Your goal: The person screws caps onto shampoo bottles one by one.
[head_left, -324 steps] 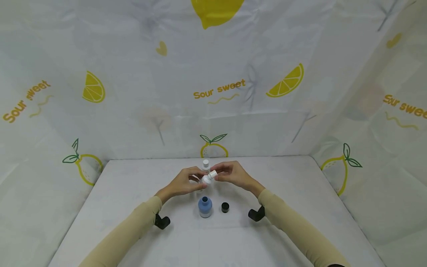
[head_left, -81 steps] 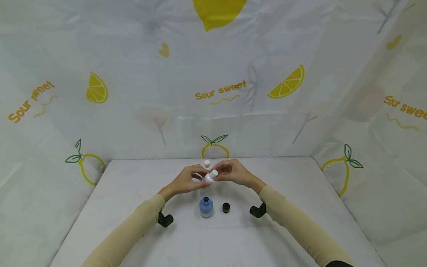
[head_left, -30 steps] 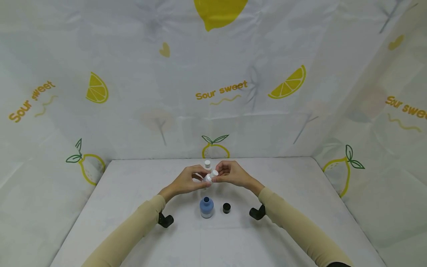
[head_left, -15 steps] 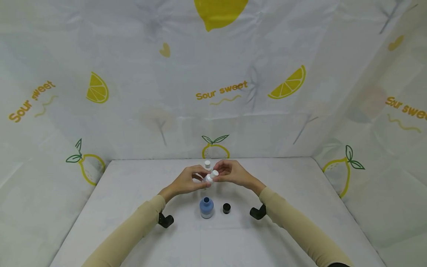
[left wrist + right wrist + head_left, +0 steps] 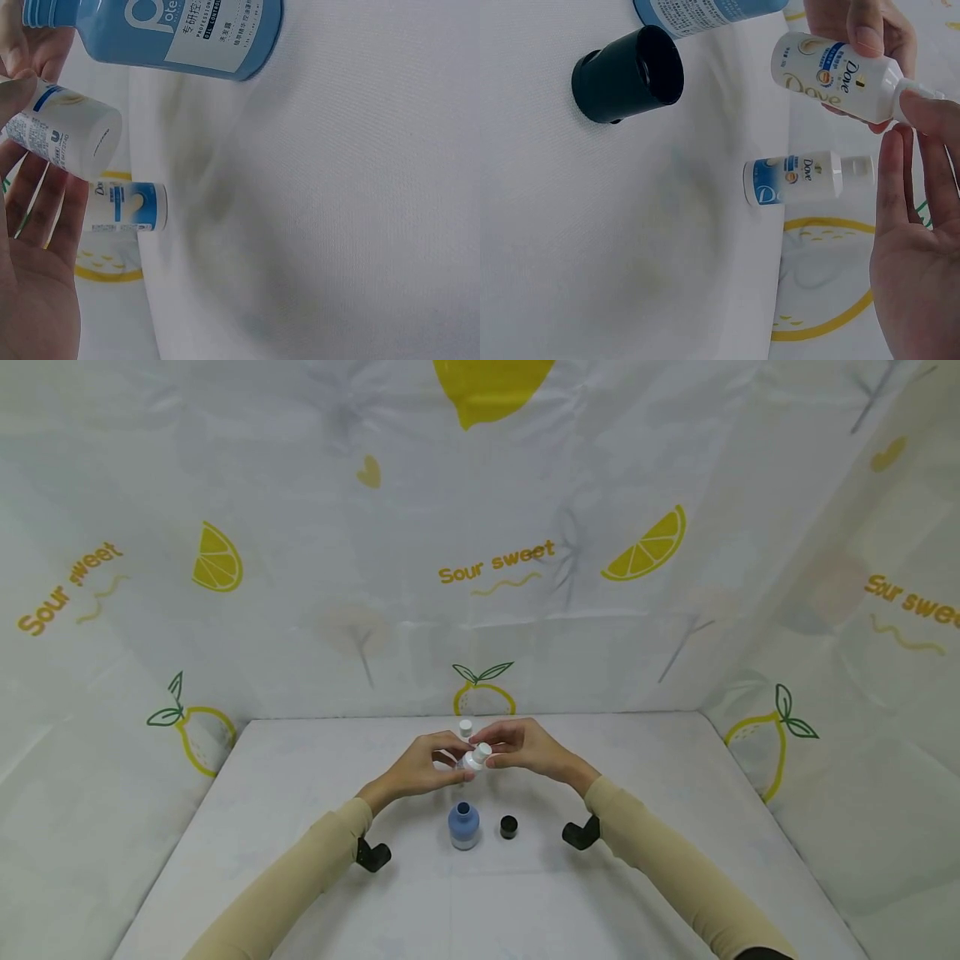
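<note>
My left hand [image 5: 420, 766] grips a small white Dove bottle [image 5: 840, 79] round its body, tilted and raised off the table. At its top, my right hand [image 5: 528, 750] has thumb and fingers about the white cap [image 5: 482, 750], pinching it; the fingers partly hide the neck in the right wrist view. Behind stands a second Dove bottle [image 5: 799, 180], upright, white with a blue lower part and a white cap. Nearer the person, a blue bottle [image 5: 463, 827] stands upright with its mouth uncovered. To its right sits a black cap [image 5: 508, 827].
A white table [image 5: 480, 902] bears all the bottles. White cloth with lemon prints [image 5: 483, 697] hangs behind it and at both sides. Black wrist mounts [image 5: 372, 855] stick out below the sleeves [image 5: 667, 868].
The right fingers have shifted round the cap, forefinger reaching further left than half a second ago. Earlier, more of a narrow neck showed under the cap. Blue bottle and black cap have stayed put.
</note>
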A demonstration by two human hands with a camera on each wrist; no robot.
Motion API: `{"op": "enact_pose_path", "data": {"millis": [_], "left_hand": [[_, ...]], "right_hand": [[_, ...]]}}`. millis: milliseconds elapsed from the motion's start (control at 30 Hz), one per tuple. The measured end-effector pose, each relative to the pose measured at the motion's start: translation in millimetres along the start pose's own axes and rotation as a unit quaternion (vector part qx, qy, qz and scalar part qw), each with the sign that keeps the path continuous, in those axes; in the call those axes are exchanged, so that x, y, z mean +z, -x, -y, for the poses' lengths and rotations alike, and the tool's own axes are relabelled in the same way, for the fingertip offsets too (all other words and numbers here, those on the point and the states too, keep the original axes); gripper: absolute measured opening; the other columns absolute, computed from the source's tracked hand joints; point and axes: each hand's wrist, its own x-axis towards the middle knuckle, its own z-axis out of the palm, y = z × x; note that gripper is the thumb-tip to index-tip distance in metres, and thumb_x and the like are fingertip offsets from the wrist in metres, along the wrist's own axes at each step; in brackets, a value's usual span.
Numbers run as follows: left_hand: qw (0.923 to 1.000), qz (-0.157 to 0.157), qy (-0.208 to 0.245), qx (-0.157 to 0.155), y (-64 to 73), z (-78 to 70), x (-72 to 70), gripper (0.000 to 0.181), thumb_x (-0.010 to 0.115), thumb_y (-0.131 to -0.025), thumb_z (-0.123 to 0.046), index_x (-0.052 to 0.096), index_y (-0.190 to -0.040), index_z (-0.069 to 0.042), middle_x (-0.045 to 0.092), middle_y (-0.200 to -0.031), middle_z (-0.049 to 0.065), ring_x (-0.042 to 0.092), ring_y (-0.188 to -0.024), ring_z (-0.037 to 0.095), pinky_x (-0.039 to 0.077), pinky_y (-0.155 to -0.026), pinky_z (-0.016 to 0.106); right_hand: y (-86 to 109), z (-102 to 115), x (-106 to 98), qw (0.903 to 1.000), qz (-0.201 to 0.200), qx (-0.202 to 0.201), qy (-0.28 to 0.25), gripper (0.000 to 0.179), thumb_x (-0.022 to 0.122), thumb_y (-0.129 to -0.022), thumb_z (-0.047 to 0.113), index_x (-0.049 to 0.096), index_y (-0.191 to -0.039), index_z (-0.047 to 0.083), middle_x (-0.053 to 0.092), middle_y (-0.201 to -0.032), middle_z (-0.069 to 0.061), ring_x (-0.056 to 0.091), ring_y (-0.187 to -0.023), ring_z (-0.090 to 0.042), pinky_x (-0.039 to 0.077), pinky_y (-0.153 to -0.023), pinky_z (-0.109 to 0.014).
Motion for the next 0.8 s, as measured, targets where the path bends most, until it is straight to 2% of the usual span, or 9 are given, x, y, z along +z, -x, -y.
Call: {"op": "enact_pose_path", "data": {"millis": [267,600,800], "left_hand": [[1.0000,0.000,0.003,0.007,0.6,1.6,-0.4,0.038,0.088,-0.093,-0.020,0.078,-0.129,-0.010,0.075,-0.118,0.007,0.071,-0.107,0.014,0.064,-0.092,0.024],[0.9999,-0.003,0.009,0.010,0.7,2.2,-1.1,0.037,0.088,-0.093,-0.019,0.079,-0.127,-0.011,0.075,-0.117,0.007,0.070,-0.106,0.014,0.064,-0.091,0.024],[0.9999,-0.004,0.010,0.010,0.6,3.6,-0.9,0.037,0.089,-0.092,-0.018,0.079,-0.127,-0.011,0.076,-0.117,0.007,0.071,-0.106,0.014,0.064,-0.091,0.023]], "right_hand": [[-0.7,0.3,0.9,0.9999,0.003,0.000,-0.012,0.036,0.080,-0.095,-0.004,0.074,-0.130,-0.004,0.074,-0.134,-0.027,0.077,-0.110,-0.010,0.064,-0.097,-0.026],[-1.5,1.3,2.4,0.9996,-0.017,0.014,0.020,0.035,0.084,-0.093,0.000,0.077,-0.127,0.002,0.078,-0.129,-0.016,0.077,-0.107,-0.013,0.065,-0.094,-0.028],[-1.9,2.7,4.4,0.9986,-0.030,0.018,0.039,0.034,0.085,-0.091,-0.001,0.077,-0.125,0.002,0.079,-0.125,-0.017,0.075,-0.101,-0.012,0.065,-0.090,-0.025]]}}
